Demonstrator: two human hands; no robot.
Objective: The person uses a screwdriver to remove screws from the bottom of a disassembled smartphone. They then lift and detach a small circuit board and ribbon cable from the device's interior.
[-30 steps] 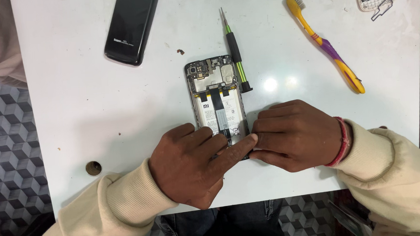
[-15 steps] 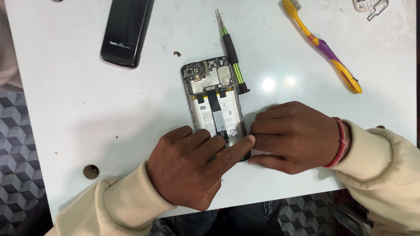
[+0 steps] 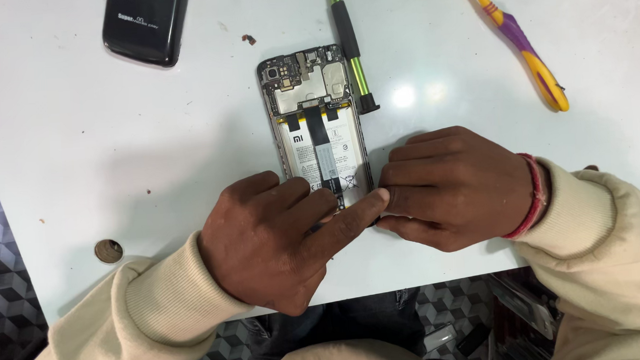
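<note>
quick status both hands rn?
Left hand: fingers bent, pressing on the lower end of the opened phone; no clear grasp.
Right hand: fingers curled at the phone's lower right edge; grip cannot be told.

We are seeing a glossy white table (image 3: 113, 140) carrying a yellow-and-purple plastic toothbrush (image 3: 518, 42). We are noting a green-and-black screwdriver (image 3: 351, 47) and cream sleeves (image 3: 159, 320).

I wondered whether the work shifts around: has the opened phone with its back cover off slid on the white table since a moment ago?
No. The opened phone lies against the green-and-black screwdriver as before.
</note>
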